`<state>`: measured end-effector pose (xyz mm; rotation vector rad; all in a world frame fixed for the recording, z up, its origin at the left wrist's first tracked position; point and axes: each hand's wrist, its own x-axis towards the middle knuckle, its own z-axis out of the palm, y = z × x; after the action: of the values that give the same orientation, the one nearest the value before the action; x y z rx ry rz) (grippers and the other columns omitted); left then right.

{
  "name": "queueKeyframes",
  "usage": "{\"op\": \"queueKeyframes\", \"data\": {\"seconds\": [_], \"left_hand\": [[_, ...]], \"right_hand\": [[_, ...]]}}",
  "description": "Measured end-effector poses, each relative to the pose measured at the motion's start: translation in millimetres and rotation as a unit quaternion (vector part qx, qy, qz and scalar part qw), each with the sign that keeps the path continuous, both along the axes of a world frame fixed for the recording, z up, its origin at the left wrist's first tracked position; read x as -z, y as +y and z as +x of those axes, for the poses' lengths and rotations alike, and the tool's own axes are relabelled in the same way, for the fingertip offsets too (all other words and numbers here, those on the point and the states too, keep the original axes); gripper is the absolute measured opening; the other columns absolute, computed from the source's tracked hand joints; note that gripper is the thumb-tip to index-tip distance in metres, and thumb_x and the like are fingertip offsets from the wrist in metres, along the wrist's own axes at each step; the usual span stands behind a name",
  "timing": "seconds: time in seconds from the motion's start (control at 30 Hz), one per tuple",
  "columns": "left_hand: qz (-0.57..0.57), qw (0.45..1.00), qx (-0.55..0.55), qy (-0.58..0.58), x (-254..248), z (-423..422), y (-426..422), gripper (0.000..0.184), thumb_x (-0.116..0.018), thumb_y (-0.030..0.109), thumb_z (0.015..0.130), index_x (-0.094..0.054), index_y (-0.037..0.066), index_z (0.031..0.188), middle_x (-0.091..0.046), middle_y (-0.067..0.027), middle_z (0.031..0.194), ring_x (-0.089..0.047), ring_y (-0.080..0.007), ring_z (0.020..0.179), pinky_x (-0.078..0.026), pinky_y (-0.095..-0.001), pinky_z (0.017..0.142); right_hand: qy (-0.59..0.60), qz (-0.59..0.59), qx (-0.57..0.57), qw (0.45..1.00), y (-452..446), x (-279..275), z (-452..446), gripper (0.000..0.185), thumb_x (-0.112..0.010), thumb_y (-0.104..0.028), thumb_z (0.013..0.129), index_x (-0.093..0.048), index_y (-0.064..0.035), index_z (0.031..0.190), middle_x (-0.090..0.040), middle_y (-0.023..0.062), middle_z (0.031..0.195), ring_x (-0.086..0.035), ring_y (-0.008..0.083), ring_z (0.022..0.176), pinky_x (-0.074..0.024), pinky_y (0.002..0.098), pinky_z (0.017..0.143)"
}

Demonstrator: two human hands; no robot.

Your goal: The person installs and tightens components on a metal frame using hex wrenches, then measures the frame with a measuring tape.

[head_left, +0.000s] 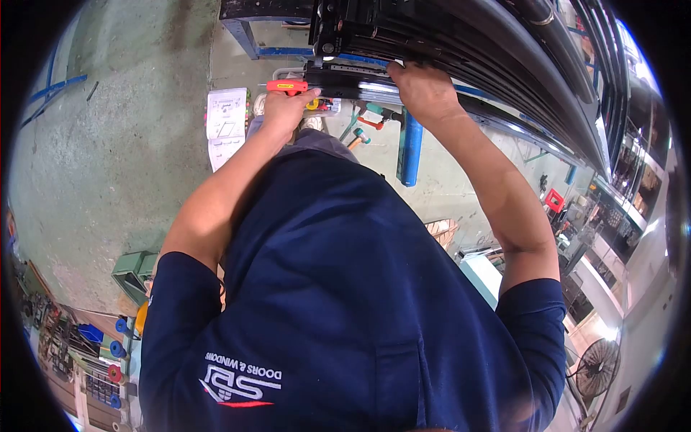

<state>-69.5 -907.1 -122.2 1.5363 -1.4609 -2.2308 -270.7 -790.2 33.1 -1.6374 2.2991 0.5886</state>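
Note:
My left hand (283,114) is closed round a red T-handle hex key (286,86), whose thin shaft points left. It is beside the left end of a long black metal profile (338,81) with a silvery lower edge. My right hand (430,88) grips that profile further right, its fingers curled over the top and partly hidden. Just above lies a stack of long black profiles (461,43), running off to the right.
Below the profile, a tray of small items (327,106), a hammer (359,137) and a blue post (410,151) show. A printed drawing sheet (226,119) hangs or lies at the left. A green box (132,277) stands on the floor, and a fan (597,367) is at lower right.

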Motion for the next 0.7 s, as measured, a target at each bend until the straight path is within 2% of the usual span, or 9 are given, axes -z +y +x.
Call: {"op": "queueKeyframes", "data": {"seconds": [0.1, 0.17, 0.2, 0.27, 0.4, 0.47, 0.6, 0.67, 0.7], "left_hand": [[-0.022, 1.0, 0.013, -0.014, -3, 0, -2, 0.023, -0.084, 0.018, 0.082, -0.071, 0.002, 0.09, -0.067, -0.0024, 0.085, -0.056, -0.0103, 0.079, -0.045, -0.03, 0.071], [-0.048, 0.998, 0.023, -0.024, -6, -1, -1, 0.027, -0.084, 0.018, 0.081, -0.07, 0.001, 0.096, -0.067, -0.0029, 0.088, -0.057, -0.0106, 0.081, -0.046, -0.0296, 0.073], [-0.049, 0.998, 0.026, -0.022, -8, -1, -1, 0.027, -0.084, 0.018, 0.081, -0.07, 0.001, 0.096, -0.067, -0.0029, 0.088, -0.057, -0.0106, 0.081, -0.046, -0.0296, 0.073], [-0.059, 0.998, 0.03, -0.019, -12, -2, -2, 0.033, -0.084, 0.019, 0.081, -0.069, 0.0, 0.103, -0.067, -0.0033, 0.091, -0.058, -0.0109, 0.082, -0.047, -0.029, 0.075], [-0.07, 0.997, 0.042, -0.014, -14, -2, -5, 0.038, -0.084, 0.019, 0.08, -0.067, -0.001, 0.108, -0.067, -0.0036, 0.093, -0.058, -0.011, 0.084, -0.047, -0.0286, 0.077], [-0.085, 0.994, 0.064, -0.039, -14, -2, -6, 0.033, -0.084, 0.018, 0.08, -0.068, -0.001, 0.101, -0.066, -0.0025, 0.088, -0.056, -0.0102, 0.079, -0.046, -0.0287, 0.072], [-0.081, 0.993, 0.075, -0.036, -16, -2, -8, 0.027, -0.084, 0.017, 0.08, -0.069, 0.0, 0.094, -0.064, -0.0011, 0.081, -0.053, -0.0093, 0.073, -0.044, -0.0284, 0.067], [-0.097, 0.993, 0.062, -0.018, -14, -2, -7, 0.023, -0.084, 0.016, 0.08, -0.068, 0.001, 0.088, -0.062, 0.0008, 0.076, -0.05, -0.0086, 0.069, -0.041, -0.0281, 0.063], [-0.097, 0.993, 0.064, -0.019, -12, -1, -8, 0.023, -0.084, 0.016, 0.08, -0.068, 0.001, 0.088, -0.062, 0.0008, 0.076, -0.05, -0.0086, 0.069, -0.041, -0.0281, 0.063]], "right_hand": [[0.01, 0.01, -0.014, 1.0, 3, 0, 1, 0.029, -0.058, -0.007, 0.088, -0.066, -0.0122, 0.116, -0.068, 0.0138, 0.108, -0.069, 0.0301, 0.103, -0.0565, 0.0408, 0.088], [0.016, 0.021, -0.045, 0.999, 9, -1, -1, 0.035, -0.058, -0.006, 0.087, -0.064, -0.0133, 0.121, -0.064, 0.0085, 0.119, -0.064, 0.0277, 0.11, -0.0538, 0.039, 0.094], [0.018, 0.021, -0.042, 0.999, 15, 2, -4, 0.035, -0.058, -0.006, 0.087, -0.064, -0.0133, 0.121, -0.064, 0.0085, 0.119, -0.064, 0.0277, 0.11, -0.0538, 0.039, 0.094], [0.024, -0.074, -0.095, 0.992, 28, 11, -11, 0.04, -0.058, -0.006, 0.084, -0.064, -0.0131, 0.123, -0.062, 0.0046, 0.121, -0.061, 0.0259, 0.112, -0.0504, 0.0383, 0.099], [0.004, -0.103, -0.062, 0.993, 37, 13, -7, 0.04, -0.059, -0.005, 0.082, -0.066, -0.0118, 0.121, -0.062, 0.004, 0.119, -0.059, 0.0256, 0.111, -0.049, 0.0386, 0.099], [-0.012, -0.13, -0.003, 0.991, 36, 14, 1, 0.04, -0.059, -0.004, 0.081, -0.067, -0.0109, 0.119, -0.061, 0.0056, 0.119, -0.059, 0.0263, 0.109, -0.0496, 0.0396, 0.098], [-0.005, -0.137, 0.026, 0.99, 33, 19, 5, 0.04, -0.061, -0.004, 0.081, -0.067, -0.0102, 0.12, -0.061, 0.0076, 0.118, -0.058, 0.0268, 0.11, -0.0495, 0.0391, 0.098], [-0.061, -0.221, 0.041, 0.973, 35, 24, 3, 0.034, -0.064, -0.007, 0.084, -0.068, -0.0075, 0.118, -0.062, 0.0101, 0.118, -0.06, 0.0291, 0.109, -0.0506, 0.0391, 0.097], [-0.061, -0.221, 0.043, 0.972, 34, 20, 6, 0.034, -0.064, -0.007, 0.084, -0.068, -0.0075, 0.118, -0.062, 0.0101, 0.118, -0.06, 0.0291, 0.109, -0.0506, 0.0391, 0.097]]}}
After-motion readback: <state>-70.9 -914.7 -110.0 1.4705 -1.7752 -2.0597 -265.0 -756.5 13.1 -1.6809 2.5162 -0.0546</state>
